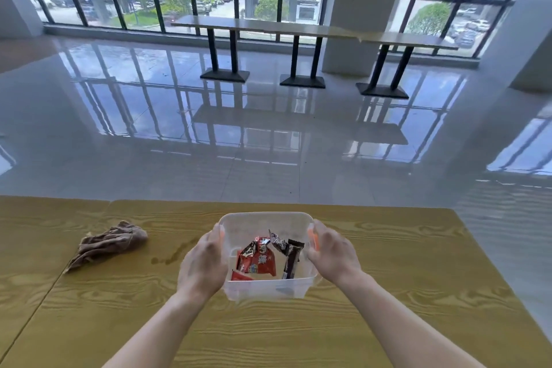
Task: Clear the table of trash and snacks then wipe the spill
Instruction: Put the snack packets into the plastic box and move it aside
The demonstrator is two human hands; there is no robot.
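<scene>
Both hands, left (203, 266) and right (331, 254), grip the snack tub (263, 290); next up is probably carrying it off the bench (388, 278).

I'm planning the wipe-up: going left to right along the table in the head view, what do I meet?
Brown cloth → spill → left hand → red snack packet → dark snack packet → right hand. Both hands grip the clear box holding the packets.
</scene>
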